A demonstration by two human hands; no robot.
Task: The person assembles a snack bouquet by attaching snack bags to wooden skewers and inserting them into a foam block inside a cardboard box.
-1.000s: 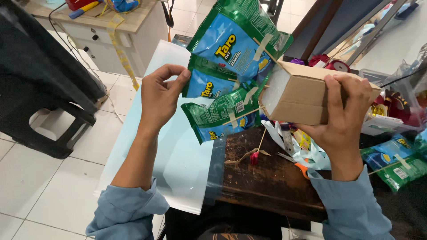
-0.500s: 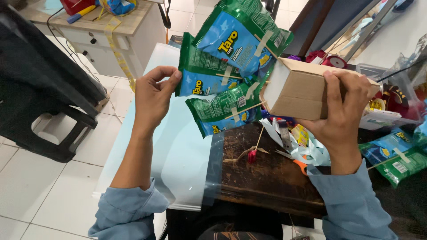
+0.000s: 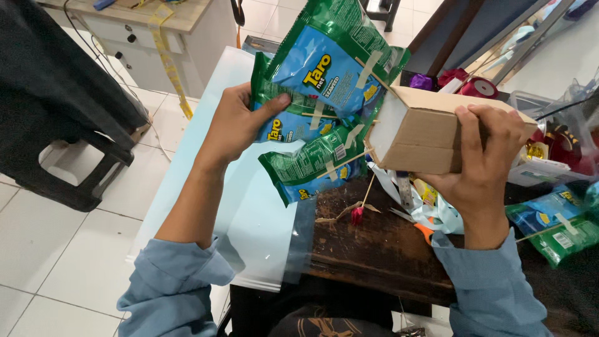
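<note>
The right hand [image 3: 483, 159] grips a brown cardboard box [image 3: 430, 134] from its far end, fingers wrapped over the top and the thumb underneath, holding it up in the air above the table [image 3: 374, 249]. The box lies on its side, its white open face turned toward the left. Thin wooden skewers [image 3: 343, 163] stick out of that white face, and green and blue snack packets [image 3: 324, 68] are fixed to them with strips of pale tape (three packets can be told apart, fanned one above another).

The left hand [image 3: 240, 125] closes on the middle packet [image 3: 281, 118], thumb lying across its front and fingers behind it, at the left edge of the fan. The lowest packet [image 3: 309, 165] hangs tilted just below that hand, untouched.

Under the box, the dark wooden table carries a small red flower on a stick [image 3: 357, 213], pale blue ribbon [image 3: 437, 215] and something with an orange handle [image 3: 425, 232] (partly hidden by the right wrist). More green and blue packets [image 3: 555, 228] lie at the right edge. A pale glass sheet [image 3: 249, 212] covers the near left part of the table. Both sleeves are light blue.
</note>
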